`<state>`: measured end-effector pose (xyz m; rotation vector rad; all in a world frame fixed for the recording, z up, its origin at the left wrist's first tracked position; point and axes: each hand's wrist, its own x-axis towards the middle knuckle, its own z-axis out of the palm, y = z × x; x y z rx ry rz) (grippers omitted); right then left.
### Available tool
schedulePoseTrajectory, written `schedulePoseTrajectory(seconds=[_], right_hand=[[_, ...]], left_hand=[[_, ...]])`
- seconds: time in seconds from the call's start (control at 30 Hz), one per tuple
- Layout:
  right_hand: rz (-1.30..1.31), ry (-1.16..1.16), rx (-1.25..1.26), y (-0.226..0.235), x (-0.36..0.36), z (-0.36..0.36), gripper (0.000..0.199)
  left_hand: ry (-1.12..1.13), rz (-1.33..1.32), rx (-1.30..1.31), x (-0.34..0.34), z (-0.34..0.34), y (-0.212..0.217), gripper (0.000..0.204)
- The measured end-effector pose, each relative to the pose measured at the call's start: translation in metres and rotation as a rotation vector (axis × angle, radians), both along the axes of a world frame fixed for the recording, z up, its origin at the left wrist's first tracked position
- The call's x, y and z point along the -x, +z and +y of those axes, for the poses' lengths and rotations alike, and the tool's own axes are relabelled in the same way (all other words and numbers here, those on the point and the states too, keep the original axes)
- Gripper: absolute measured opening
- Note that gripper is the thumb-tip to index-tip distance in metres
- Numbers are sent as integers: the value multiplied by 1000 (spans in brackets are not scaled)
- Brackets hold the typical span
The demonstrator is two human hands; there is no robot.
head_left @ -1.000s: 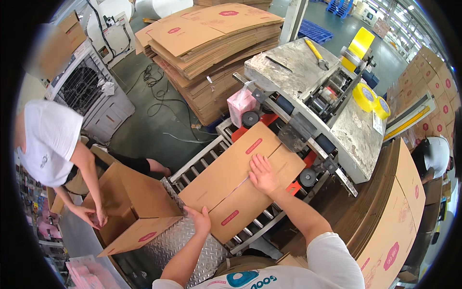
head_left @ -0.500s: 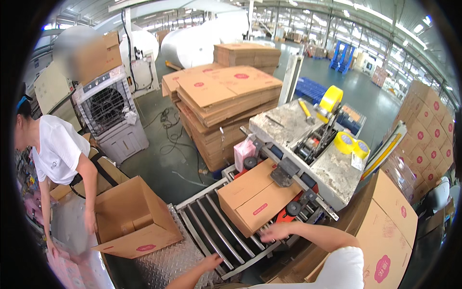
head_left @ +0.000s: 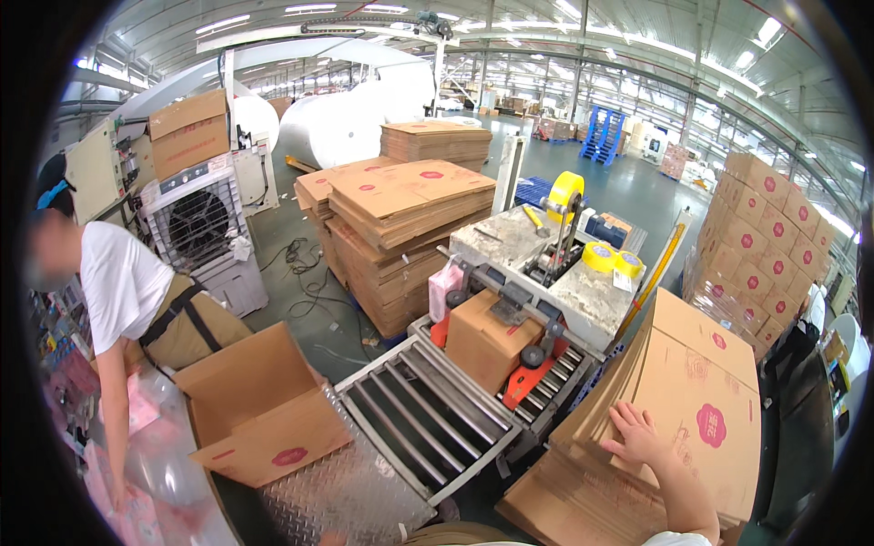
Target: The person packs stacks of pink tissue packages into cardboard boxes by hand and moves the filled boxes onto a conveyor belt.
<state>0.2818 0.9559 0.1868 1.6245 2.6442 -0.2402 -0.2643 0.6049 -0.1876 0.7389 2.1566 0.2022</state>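
Observation:
My right hand [head_left: 635, 435] rests with spread fingers on the top sheet of a leaning stack of flattened cardboard boxes [head_left: 701, 400] at my right. My left hand is out of view. A closed brown carton [head_left: 484, 340] sits partway inside the grey carton-sealing machine [head_left: 546, 273], at the far end of the roller conveyor [head_left: 428, 414]. Yellow tape rolls [head_left: 612, 260] lie on the machine's top.
A person in a white shirt [head_left: 123, 282] bends over at the left beside an open carton [head_left: 264, 409] on a metal tread plate [head_left: 346, 491]. Behind stand a tall pile of flat cartons [head_left: 401, 218], a cooling fan unit [head_left: 205, 227], and stacked boxes [head_left: 765, 246] at the right.
The carton has travelled along the rollers into the sealing machine. Both my hands left it; my right hand moved right onto the flat-box stack. My view lifted up.

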Motion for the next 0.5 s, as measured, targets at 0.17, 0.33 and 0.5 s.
schedulePoseTrajectory(seconds=[0.17,0.33,0.5], right_hand=[[-107,6,-45,4,-15,-71,89],[-177,-295,-194,5,-15,-100,61],[-125,-567,-1100,112,-59,-90,21]], left_hand=[[80,-108,-236,-47,23,-3,51],[-138,-270,-281,-82,-45,-8,55],[-99,-292,-151,-45,-96,4,57]])
